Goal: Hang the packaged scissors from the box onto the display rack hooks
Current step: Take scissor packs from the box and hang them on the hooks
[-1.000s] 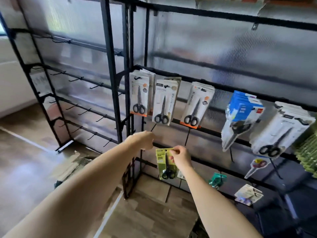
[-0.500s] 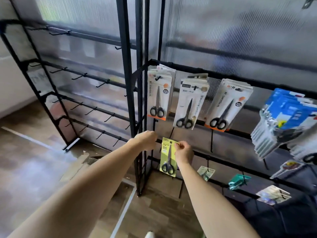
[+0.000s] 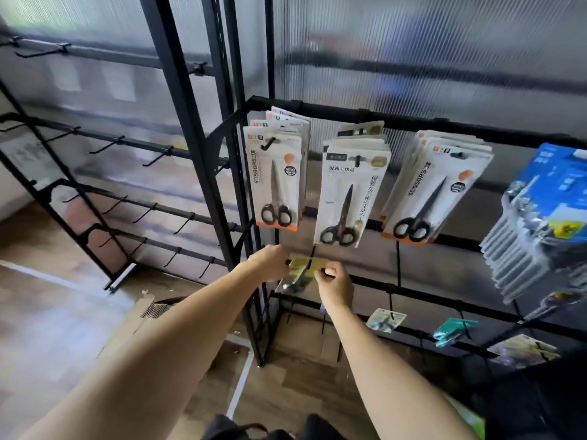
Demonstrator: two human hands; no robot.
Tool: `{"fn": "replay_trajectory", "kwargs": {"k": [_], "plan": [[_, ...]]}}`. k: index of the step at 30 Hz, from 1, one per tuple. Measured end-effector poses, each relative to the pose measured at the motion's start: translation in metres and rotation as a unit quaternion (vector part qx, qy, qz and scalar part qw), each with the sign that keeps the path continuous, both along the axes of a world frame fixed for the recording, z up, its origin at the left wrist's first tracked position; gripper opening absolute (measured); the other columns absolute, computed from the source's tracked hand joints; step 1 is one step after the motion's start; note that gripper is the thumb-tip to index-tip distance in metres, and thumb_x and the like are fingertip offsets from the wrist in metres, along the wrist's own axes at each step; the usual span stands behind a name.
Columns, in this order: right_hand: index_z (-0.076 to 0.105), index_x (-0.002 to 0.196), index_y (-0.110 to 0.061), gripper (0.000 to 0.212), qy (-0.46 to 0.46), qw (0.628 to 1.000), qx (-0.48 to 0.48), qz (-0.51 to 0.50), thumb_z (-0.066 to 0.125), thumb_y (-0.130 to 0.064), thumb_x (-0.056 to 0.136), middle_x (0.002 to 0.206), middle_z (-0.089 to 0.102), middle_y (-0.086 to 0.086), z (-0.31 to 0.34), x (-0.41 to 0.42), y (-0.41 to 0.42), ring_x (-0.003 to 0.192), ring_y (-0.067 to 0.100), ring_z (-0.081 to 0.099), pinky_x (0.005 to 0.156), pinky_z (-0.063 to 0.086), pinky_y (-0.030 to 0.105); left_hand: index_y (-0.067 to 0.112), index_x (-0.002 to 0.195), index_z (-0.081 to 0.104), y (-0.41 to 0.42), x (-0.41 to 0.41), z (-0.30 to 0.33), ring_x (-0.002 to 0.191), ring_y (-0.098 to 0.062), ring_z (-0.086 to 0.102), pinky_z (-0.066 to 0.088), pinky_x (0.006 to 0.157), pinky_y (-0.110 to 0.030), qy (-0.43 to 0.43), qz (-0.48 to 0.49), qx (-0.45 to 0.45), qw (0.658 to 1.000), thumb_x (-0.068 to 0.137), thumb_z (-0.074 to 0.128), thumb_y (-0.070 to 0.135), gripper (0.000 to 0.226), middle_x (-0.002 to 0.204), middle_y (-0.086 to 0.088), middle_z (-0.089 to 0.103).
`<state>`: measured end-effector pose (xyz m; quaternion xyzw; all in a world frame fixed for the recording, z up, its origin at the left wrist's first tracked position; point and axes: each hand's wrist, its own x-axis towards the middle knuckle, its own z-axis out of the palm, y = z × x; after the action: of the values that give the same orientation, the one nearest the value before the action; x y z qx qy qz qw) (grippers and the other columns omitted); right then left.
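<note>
A yellow-green pack of scissors (image 3: 301, 269) is tilted nearly flat at a black hook (image 3: 313, 254) on the rack's lower bar. My left hand (image 3: 270, 262) holds the pack's left top corner and my right hand (image 3: 333, 281) pinches its right top edge. The hook's rod crosses the pack's top; whether it passes through the hole is unclear. Above it, stacks of white scissors packs (image 3: 276, 179) (image 3: 349, 192) (image 3: 432, 188) hang from the upper bar. The cardboard box (image 3: 152, 309) is partly hidden behind my left forearm.
The black display rack (image 3: 413, 122) stands before a ribbed translucent panel. A second rack (image 3: 133, 144) at left has bare hooks. Blue packs (image 3: 546, 217) hang at right. Small items (image 3: 386, 320) (image 3: 454, 330) hang on the lowest bar. The floor is wood.
The camera came closer to the rack. The pack swung from hanging upright in my right hand to lying tilted at the hook, and my left hand came off the rack post to hold it.
</note>
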<state>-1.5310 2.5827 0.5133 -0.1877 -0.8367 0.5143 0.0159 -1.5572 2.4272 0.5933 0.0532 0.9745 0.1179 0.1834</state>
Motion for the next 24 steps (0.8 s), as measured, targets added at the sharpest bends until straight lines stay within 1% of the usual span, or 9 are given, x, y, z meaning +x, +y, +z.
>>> {"fn": "replay_trajectory", "kwargs": {"k": [3, 5, 8, 10, 12, 15, 18, 21, 24], "plan": [[0.056, 0.121, -0.011, 0.039, -0.098, 0.993, 0.038, 0.045, 0.068, -0.025, 0.087, 0.124, 0.064, 0.006, -0.012, 0.0, 0.006, 0.113, 0.026, 0.06, 0.09, 0.047, 0.031, 0.01, 0.115, 0.056, 0.0, -0.004, -0.012, 0.093, -0.032, 0.06, 0.053, 0.076, -0.039, -0.001, 0.0, 0.035, 0.999, 0.091, 0.054, 0.023, 0.028, 0.11, -0.013, 0.062], [0.06, 0.113, -0.006, 0.031, -0.128, 0.986, 0.07, 0.073, 0.065, -0.02, 0.086, 0.117, 0.066, 0.01, -0.014, 0.0, 0.008, 0.111, 0.029, 0.06, 0.088, 0.046, 0.031, 0.012, 0.117, 0.057, -0.003, -0.01, -0.021, 0.094, -0.03, 0.061, 0.054, 0.075, -0.036, 0.003, -0.009, 0.051, 0.999, 0.089, 0.055, 0.019, 0.029, 0.112, -0.012, 0.063], [0.062, 0.088, -0.003, 0.013, -0.145, 0.979, 0.109, 0.097, 0.062, -0.015, 0.084, 0.092, 0.067, 0.014, -0.008, 0.003, 0.004, 0.098, 0.034, 0.063, 0.074, 0.046, 0.032, 0.014, 0.123, 0.059, -0.007, -0.017, -0.034, 0.101, -0.028, 0.062, 0.052, 0.081, -0.032, 0.005, -0.027, 0.092, 0.995, 0.087, 0.065, 0.022, 0.036, 0.115, -0.009, 0.065], [0.063, 0.092, -0.003, 0.015, -0.147, 0.978, 0.117, 0.089, 0.063, -0.017, 0.086, 0.097, 0.068, 0.014, -0.002, 0.003, -0.001, 0.098, 0.033, 0.063, 0.075, 0.048, 0.033, 0.011, 0.124, 0.06, -0.006, -0.019, -0.038, 0.104, -0.024, 0.062, 0.047, 0.087, -0.027, -0.006, -0.069, 0.13, 0.989, 0.083, 0.074, 0.022, 0.045, 0.115, -0.006, 0.065], [0.064, 0.097, -0.006, 0.016, -0.148, 0.978, 0.126, 0.077, 0.062, -0.019, 0.087, 0.102, 0.068, 0.011, 0.004, 0.003, -0.005, 0.098, 0.03, 0.062, 0.077, 0.047, 0.031, 0.01, 0.125, 0.059, -0.004, -0.018, -0.041, 0.108, -0.023, 0.06, 0.043, 0.088, -0.024, -0.001, -0.089, 0.147, 0.985, 0.085, 0.072, 0.023, 0.044, 0.118, -0.005, 0.064], [0.065, 0.101, -0.009, 0.017, -0.154, 0.975, 0.144, 0.069, 0.06, -0.018, 0.088, 0.104, 0.068, 0.009, 0.009, 0.0, -0.009, 0.095, 0.026, 0.062, 0.071, 0.044, 0.026, 0.01, 0.121, 0.062, -0.001, -0.023, -0.047, 0.107, -0.031, 0.061, 0.048, 0.085, -0.033, 0.025, -0.059, 0.18, 0.982, 0.093, 0.06, 0.023, 0.031, 0.116, -0.01, 0.066], [0.068, 0.098, -0.005, 0.019, -0.17, 0.971, 0.156, 0.066, 0.058, -0.017, 0.088, 0.096, 0.071, 0.012, 0.012, 0.0, -0.015, 0.078, 0.024, 0.063, 0.063, 0.046, 0.027, 0.012, 0.112, 0.069, 0.0, -0.031, -0.051, 0.098, -0.033, 0.064, 0.049, 0.075, -0.033, 0.043, -0.02, 0.214, 0.976, 0.09, 0.057, 0.017, 0.026, 0.103, -0.013, 0.07], [0.071, 0.094, -0.007, 0.019, -0.168, 0.972, 0.161, 0.047, 0.057, -0.018, 0.087, 0.095, 0.072, 0.013, 0.008, -0.002, -0.022, 0.092, 0.03, 0.066, 0.073, 0.049, 0.029, 0.011, 0.099, 0.072, -0.001, -0.045, -0.056, 0.09, -0.03, 0.064, 0.048, 0.07, -0.03, 0.04, 0.02, 0.256, 0.966, 0.09, 0.058, 0.019, 0.019, 0.093, -0.011, 0.07], [0.07, 0.098, -0.002, 0.022, -0.16, 0.973, 0.165, 0.033, 0.055, -0.015, 0.09, 0.099, 0.071, 0.016, 0.0, -0.005, -0.031, 0.094, 0.031, 0.065, 0.077, 0.051, 0.03, 0.019, 0.103, 0.074, 0.002, -0.067, -0.068, 0.093, -0.025, 0.066, 0.055, 0.08, -0.035, 0.046, 0.058, 0.301, 0.951, 0.09, 0.061, 0.02, 0.018, 0.099, -0.005, 0.072]]}}
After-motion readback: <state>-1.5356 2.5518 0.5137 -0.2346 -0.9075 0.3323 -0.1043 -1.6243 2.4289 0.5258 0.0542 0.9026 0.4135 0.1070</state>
